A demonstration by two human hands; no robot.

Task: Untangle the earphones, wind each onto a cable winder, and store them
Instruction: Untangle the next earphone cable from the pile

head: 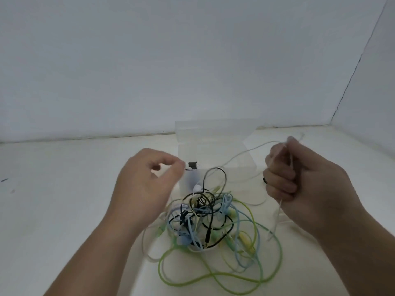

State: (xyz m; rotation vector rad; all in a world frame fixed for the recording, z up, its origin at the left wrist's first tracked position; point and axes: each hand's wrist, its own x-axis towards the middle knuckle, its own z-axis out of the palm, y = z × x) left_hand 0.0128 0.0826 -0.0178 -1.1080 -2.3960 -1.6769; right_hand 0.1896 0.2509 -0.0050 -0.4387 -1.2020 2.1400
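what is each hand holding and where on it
The right hand grips the white cable mid-length in its fist; the left hand pinches a small white-and-black piece between thumb and fingertip.

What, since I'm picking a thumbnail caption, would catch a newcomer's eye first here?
The tangle of green, blue, black and white earphone cables, heaped low in the middle of the view. Above it the right hand grips a white cable rising from the heap, while the left hand pinches a small white-and-black piece before a clear plastic box.

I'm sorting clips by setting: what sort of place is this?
Probably a bare indoor work corner: a pale table against plain white walls, holding tangled earphones and a clear box.
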